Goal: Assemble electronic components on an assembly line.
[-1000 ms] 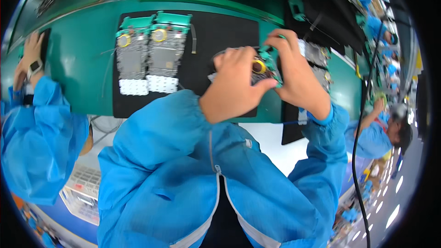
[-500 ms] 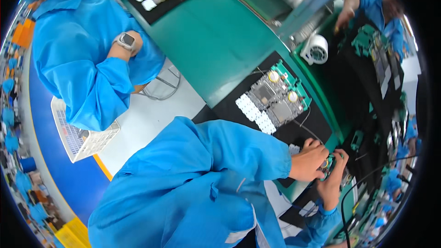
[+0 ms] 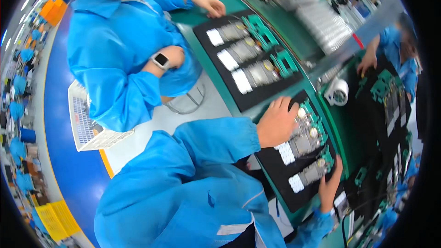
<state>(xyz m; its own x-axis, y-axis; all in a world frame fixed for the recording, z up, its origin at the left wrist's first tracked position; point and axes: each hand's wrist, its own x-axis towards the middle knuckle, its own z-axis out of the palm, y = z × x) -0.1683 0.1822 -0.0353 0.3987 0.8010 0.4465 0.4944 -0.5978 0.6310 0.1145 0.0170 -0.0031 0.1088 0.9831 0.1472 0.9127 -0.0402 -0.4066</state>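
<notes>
My left hand (image 3: 276, 123) reaches over the far-left part of a black mat (image 3: 281, 194), fingers stretched out and slightly blurred beside two circuit boards (image 3: 304, 140) with green brackets and white pads. Whether its fingertips press on a board or the mat is unclear. My right hand (image 3: 330, 186) lies open at the mat's right edge, thumb apart from the fingers. Beside it is a third circuit board (image 3: 313, 172), with a green bracket at one end and a white pad at the other. No thing shows lifted in either hand.
A co-worker in blue (image 3: 124, 55) sits at the left, one hand (image 3: 209, 5) near a second black mat (image 3: 250, 102) with three similar boards. A white cylindrical device (image 3: 337, 93) stands behind my mat. Another person (image 3: 390, 48) works across the green table. A white basket (image 3: 78, 115) sits left.
The green-bracketed board from between my hands now lies on my mat. My left hand has moved to the far-left side of the mat. The co-worker's mat has come up close to mine.
</notes>
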